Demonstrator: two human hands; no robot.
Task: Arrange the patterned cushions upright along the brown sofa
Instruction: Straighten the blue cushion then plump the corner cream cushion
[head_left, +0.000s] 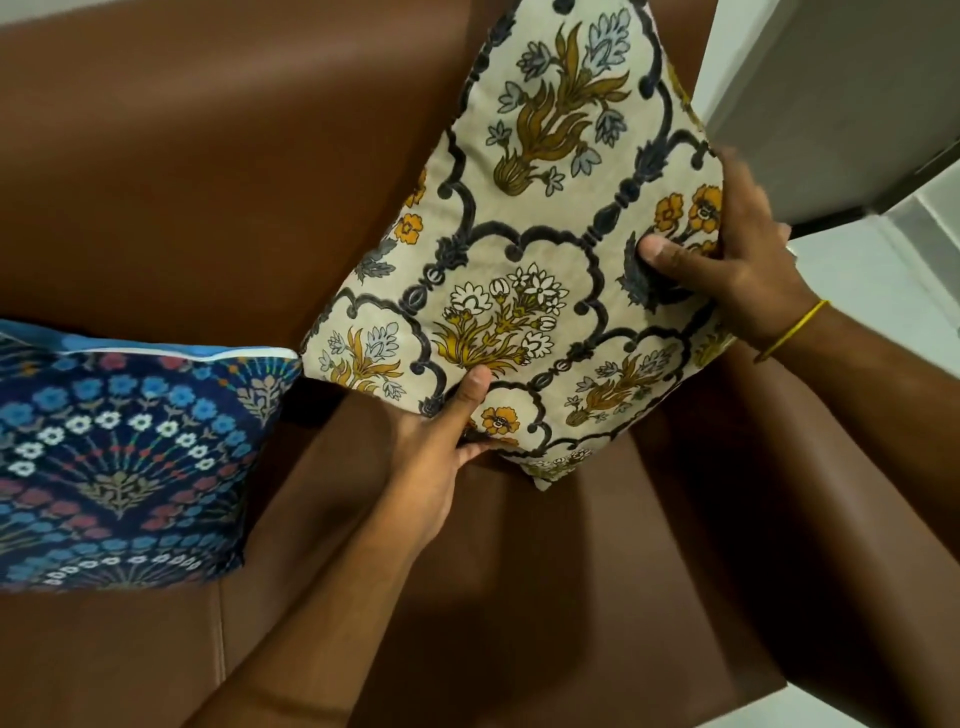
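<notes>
A cream cushion (540, 249) with yellow and grey flower print is held tilted above the right end of the brown sofa (182, 182), one corner pointing down at the seat. My left hand (441, 447) grips its lower edge, thumb on the front. My right hand (727, 260) grips its right edge, thumb pressed into the fabric. A dark blue cushion (119, 457) with blue, white and red flowers leans against the sofa back at the left, apart from the cream one.
The sofa's right armrest (779, 467) runs under my right forearm. Beyond it lie a pale floor (883, 291) and a grey-white panel (841, 93) at the upper right. A seat seam (221, 623) runs below the blue cushion.
</notes>
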